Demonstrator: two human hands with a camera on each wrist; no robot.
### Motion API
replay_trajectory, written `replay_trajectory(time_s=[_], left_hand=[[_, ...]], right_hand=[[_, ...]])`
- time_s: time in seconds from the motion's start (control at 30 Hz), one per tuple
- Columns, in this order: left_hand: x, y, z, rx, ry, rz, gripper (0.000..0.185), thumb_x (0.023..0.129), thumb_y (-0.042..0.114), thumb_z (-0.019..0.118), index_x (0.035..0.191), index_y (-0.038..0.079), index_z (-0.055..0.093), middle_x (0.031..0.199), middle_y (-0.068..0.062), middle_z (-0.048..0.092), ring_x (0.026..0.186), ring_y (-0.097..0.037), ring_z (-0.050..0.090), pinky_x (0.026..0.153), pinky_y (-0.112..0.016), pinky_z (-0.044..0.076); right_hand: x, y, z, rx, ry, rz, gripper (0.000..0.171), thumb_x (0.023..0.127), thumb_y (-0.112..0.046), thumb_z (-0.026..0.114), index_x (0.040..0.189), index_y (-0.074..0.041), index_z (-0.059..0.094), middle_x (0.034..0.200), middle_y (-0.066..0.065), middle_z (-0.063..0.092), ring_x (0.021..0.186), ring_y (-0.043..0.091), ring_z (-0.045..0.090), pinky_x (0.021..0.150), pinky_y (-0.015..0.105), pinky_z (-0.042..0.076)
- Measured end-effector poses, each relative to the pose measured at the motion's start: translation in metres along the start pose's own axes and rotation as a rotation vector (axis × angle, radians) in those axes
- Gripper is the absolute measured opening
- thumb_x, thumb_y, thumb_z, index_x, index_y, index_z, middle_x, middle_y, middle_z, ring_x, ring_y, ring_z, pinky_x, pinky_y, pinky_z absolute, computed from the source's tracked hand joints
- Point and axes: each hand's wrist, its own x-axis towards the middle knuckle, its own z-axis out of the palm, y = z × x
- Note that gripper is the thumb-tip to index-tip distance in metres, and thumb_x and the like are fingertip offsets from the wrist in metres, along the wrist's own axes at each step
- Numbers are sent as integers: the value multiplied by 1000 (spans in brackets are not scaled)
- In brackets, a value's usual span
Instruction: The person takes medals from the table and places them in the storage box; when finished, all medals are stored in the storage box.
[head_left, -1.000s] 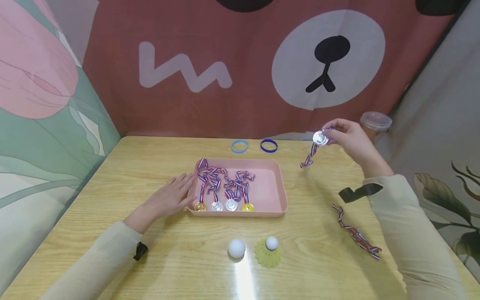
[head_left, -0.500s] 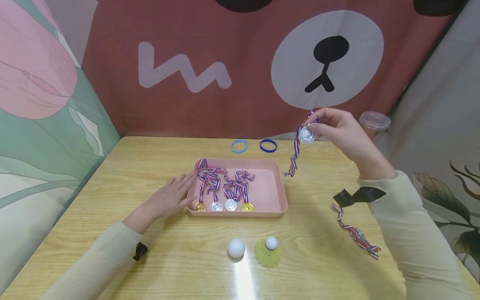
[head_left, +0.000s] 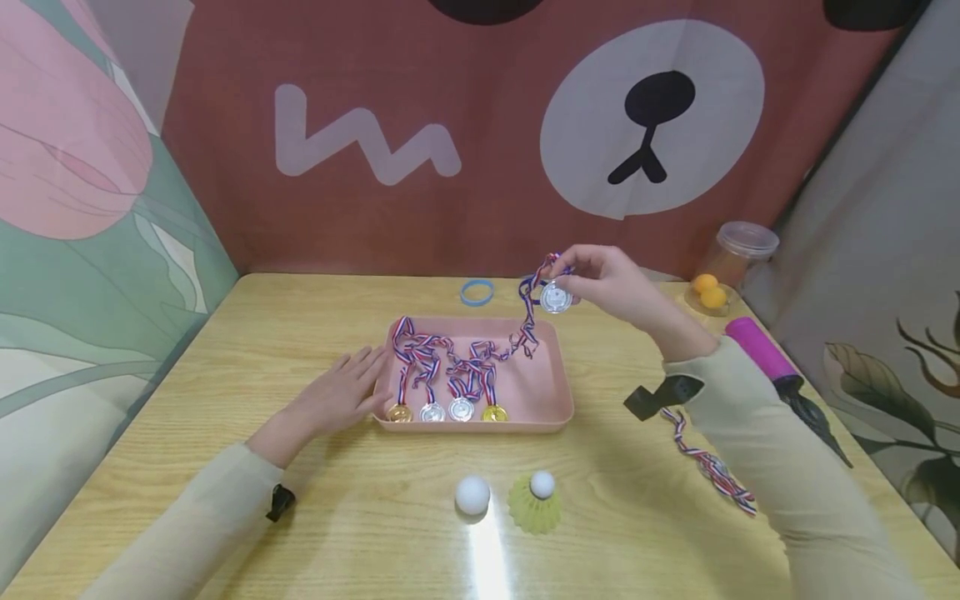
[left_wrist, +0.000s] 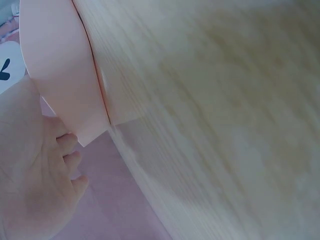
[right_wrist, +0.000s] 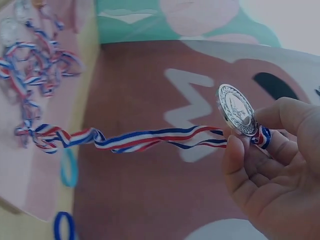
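The right hand [head_left: 615, 287] pinched a silver medal [head_left: 556, 297] between thumb and fingertips, holding it in the air above the far right corner of the pink tray [head_left: 551, 392]; its red, white and blue ribbon [head_left: 525, 329] trailed down from the hand, and its loose end reached the tray among the ribbons already lying there. The right wrist view showed what the head view could not: the medal's embossed face [right_wrist: 236, 110] stood edge-on against the thumb, the ribbon's loop was tucked under the fingers [right_wrist: 260, 136], and the ribbon [right_wrist: 135, 139] stretched out almost straight toward the tray. The left hand [head_left: 337, 400] lay flat on the table [head_left: 225, 375], fingers straight and gripping nothing, its fingertips against the tray's left wall. The left wrist view, blurred, showed only that contact: the fingers [left_wrist: 70, 160] beside the pink wall [left_wrist: 60, 75] and the wood grain next to it. From the head camera, four medals [head_left: 447, 410] lay in a row along the tray's near edge, gold, silver, silver, gold, their ribbons tangled behind them. Another ribbon [head_left: 708, 462] lay on the table under the right forearm, well apart from the tray. A white ball [head_left: 472, 496] and a yellow shuttlecock [head_left: 536, 502] sat near the front edge, and a light blue ring [head_left: 477, 292] lay beyond the tray.
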Motion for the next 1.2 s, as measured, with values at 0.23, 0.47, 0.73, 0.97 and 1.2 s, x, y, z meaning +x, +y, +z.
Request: replay_trajectory(time_s=[0.23, 0.47, 0.73, 0.97, 1.2], left_hand=[[-1, 1, 0, -3, 4, 2, 63, 98, 34, 42, 143, -6, 21, 148, -20, 19, 134, -39, 16, 108, -52, 14], [-1, 1, -1, -4, 0, 2, 64, 98, 35, 41, 143, -6, 21, 148, -21, 19, 134, -39, 17, 108, -52, 13], [-1, 1, -1, 0, 0, 0, 63, 98, 35, 40, 143, -6, 21, 148, -20, 18, 134, -39, 16, 108, -52, 14], [-1, 0, 0, 2, 5, 4, 64, 98, 34, 41, 143, -6, 21, 148, -20, 18, 134, -39, 17, 108, -52, 14], [0, 0, 1, -3, 1, -2, 64, 98, 35, 41, 143, -6, 20, 148, -20, 18, 134, -39, 16, 108, -52, 13]], right_hand=[[13, 24, 27, -23, -105, 43, 9, 89, -5, 54, 93, 0, 60, 96, 11, 58, 69, 16, 54, 64, 29, 52], [15, 46, 53, -79, -175, 96, 6, 87, -5, 58, 90, -3, 62, 93, 8, 61, 70, 20, 55, 62, 29, 50], [7, 66, 71, -106, -270, 104, 7, 83, -1, 59, 87, -2, 64, 89, 6, 64, 70, 19, 58, 63, 33, 53], [0, 80, 82, -111, -416, 43, 8, 81, 2, 59, 83, -2, 65, 84, 2, 60, 74, 14, 53, 66, 27, 50], [-7, 83, 97, -148, -518, 144, 5, 80, 1, 64, 83, -2, 65, 82, 1, 59, 67, 12, 52, 58, 24, 48]])
